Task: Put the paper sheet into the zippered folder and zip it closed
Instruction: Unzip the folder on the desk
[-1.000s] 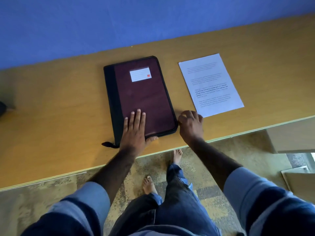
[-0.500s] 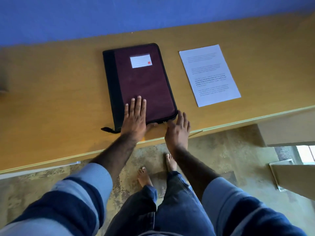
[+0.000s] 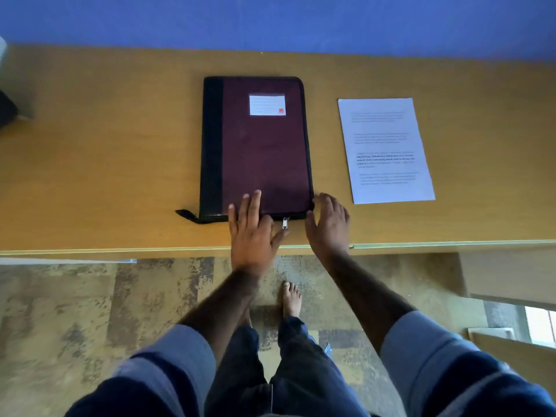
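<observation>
A maroon zippered folder with a black spine and a white label lies closed on the wooden desk. Its metal zipper pull hangs at the near edge, between my two hands. My left hand lies flat with straight fingers on the folder's near edge, thumb close to the pull. My right hand is open beside the folder's near right corner, fingertips touching that corner. A printed white paper sheet lies flat on the desk to the right of the folder.
The desk runs against a blue wall, its front edge just below my hands. A black strap end sticks out at the folder's near left corner. A dark object sits at the far left. A lower shelf stands on the right.
My right hand has shifted from the desk edge below the corner to the folder's near right corner. The zipper pull now shows between my hands. The folder now lies square to me.
</observation>
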`<state>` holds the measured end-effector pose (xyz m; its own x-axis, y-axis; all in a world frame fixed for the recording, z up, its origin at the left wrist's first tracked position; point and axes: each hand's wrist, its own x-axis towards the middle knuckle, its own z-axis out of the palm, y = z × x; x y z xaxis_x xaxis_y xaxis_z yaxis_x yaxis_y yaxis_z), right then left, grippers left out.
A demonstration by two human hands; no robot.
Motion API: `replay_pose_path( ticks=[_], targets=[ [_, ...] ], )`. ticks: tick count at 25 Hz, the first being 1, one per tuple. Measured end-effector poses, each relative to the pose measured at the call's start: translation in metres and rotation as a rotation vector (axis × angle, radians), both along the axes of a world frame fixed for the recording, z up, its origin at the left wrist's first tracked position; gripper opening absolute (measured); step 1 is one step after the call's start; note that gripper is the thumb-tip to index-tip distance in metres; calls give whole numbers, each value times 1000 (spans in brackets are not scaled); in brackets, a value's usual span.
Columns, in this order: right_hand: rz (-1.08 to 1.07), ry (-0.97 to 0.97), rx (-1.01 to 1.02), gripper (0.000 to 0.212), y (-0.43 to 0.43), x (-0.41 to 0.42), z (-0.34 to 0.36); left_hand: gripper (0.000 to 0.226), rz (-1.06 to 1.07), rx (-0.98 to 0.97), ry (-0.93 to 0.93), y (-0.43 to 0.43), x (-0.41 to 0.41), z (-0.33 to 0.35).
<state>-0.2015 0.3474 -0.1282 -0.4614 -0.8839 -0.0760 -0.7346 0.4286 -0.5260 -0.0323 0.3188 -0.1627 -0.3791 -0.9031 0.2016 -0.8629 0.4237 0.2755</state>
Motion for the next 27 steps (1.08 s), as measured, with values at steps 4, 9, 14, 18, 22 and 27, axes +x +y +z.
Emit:
replay_pose_path(
  ticks=[4, 9, 14, 18, 22, 27],
  targets=[
    [118, -35, 75, 44, -22, -5, 3, 41, 145, 81, -25, 7, -25, 0],
    [166, -36, 96, 45, -28, -8, 4, 31, 243, 147, 4, 10, -43, 2],
    [158, -3, 173, 40, -37, -8, 5, 24, 301, 194, 26, 8, -46, 10],
    [139, -13, 221, 38, -42, -8, 6, 21, 241, 147, -7, 6, -29, 14],
    [130, 60, 208, 38, -44, -7, 6, 19, 175, 134, -53, -1, -18, 18],
    [-188, -346, 192, 34, -58, -13, 9, 20, 164, 148, -29, 0, -22, 18]
  ],
)
